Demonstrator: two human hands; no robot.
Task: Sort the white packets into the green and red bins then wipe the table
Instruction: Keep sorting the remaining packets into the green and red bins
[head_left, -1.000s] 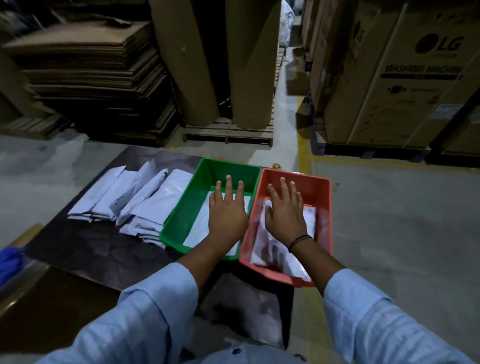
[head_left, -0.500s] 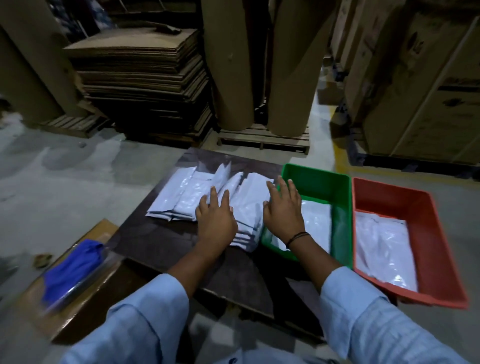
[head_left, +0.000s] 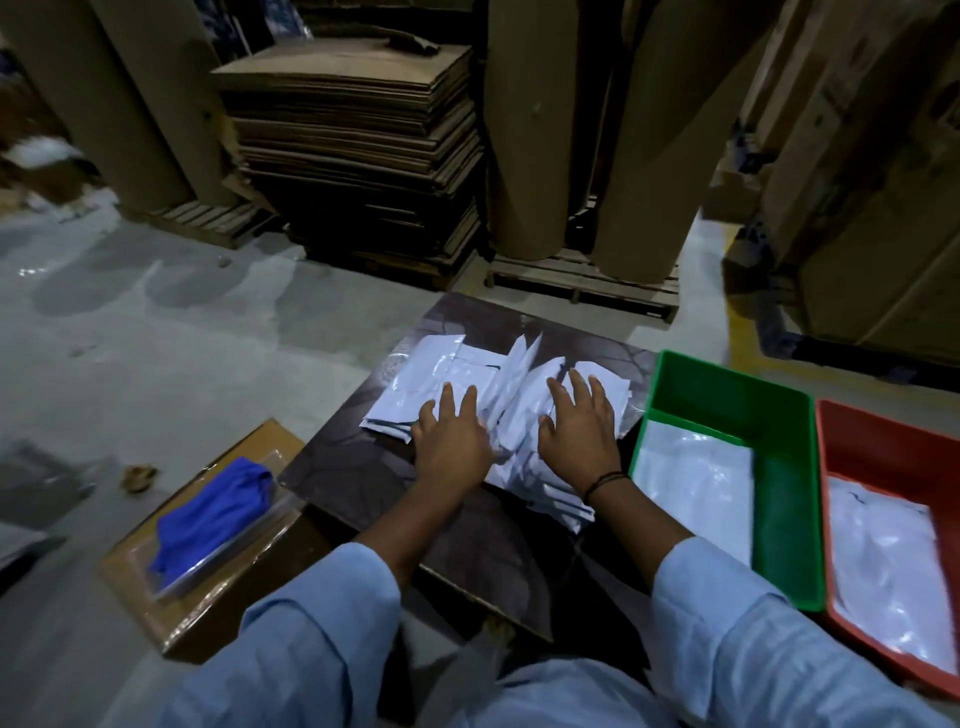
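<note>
A dark, glossy counter (head_left: 363, 467) with a veined pattern carries a loose, overlapping pile of white packets (head_left: 457, 371), flat and shiny like plastic mailers; too many overlap to count them. Both hands rest on the pile with fingers spread and flat, pinching nothing: the left hand (head_left: 451, 439) on the pile's near left part, the right hand (head_left: 579, 428) on its right part, a thin dark band (head_left: 602, 480) around that wrist. Light blue sleeves (head_left: 317, 613) cover both forearms. Just right of the pile stand 2 rectangular plastic bins side by side, touching: a green bin (head_left: 784, 519) next to the packets and a red bin (head_left: 893, 457) beyond it at the frame's right edge. Each holds white packets lying flat on its floor; how many cannot be told. Left of the counter, lower down, a brown cardboard box (head_left: 171, 621) bears a crumpled blue cloth (head_left: 213, 514) lying in a clear plastic wrap or tray. The floor (head_left: 171, 322) is grey concrete with damp-looking patches. Behind the counter, well apart from it, a tall stack of flat cardboard sheets (head_left: 353, 145) sits between big upright brown paper rolls (head_left: 524, 130) on wooden pallets (head_left: 582, 278), and large cartons (head_left: 872, 171) stand at the right. Nothing lies between the pile and the bins.
</note>
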